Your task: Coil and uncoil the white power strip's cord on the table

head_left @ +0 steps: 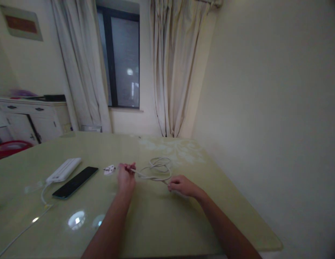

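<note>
A pale cable (159,164) lies in loose loops on the table, with one crossing near its front. My left hand (126,176) is closed on one part of the cable at the left of the loops. On the right side, my right hand (182,185) pinches another part of it just in front of the loops. The fingers of both hands partly hide the cable's ends. Just left of my left hand lies a small white piece with dark spots (109,169), too blurred to name.
A black smartphone (75,182) and a white power bank (64,170) with a white cord (24,230) rest on the left of the glossy greenish table (162,230). A wall (264,108) runs along the right. Behind are curtains (173,72), a window and a white cabinet (45,118).
</note>
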Demonstrator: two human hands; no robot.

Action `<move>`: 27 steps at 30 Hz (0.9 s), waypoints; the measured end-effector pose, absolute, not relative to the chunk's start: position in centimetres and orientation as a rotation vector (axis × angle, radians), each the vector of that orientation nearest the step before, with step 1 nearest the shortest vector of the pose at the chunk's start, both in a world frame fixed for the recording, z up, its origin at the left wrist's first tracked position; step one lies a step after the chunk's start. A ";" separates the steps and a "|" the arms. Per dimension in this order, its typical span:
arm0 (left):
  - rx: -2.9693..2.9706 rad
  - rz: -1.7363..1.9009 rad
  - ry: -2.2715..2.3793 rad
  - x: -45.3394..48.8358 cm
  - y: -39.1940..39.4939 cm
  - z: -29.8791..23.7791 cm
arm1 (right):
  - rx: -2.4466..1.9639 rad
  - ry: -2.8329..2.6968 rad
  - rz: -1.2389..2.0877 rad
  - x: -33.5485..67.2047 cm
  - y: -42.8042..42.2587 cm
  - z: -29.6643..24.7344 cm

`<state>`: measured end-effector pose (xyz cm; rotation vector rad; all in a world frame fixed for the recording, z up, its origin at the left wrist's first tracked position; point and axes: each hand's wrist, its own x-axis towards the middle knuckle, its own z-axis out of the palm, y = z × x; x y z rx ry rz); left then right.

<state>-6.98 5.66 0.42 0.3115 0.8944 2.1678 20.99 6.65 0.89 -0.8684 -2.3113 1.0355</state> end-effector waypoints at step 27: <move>1.566 1.744 1.584 -5.2 5.2 -1.5 | -0.922 -1.295 1.209 14.6 8.7 -0.3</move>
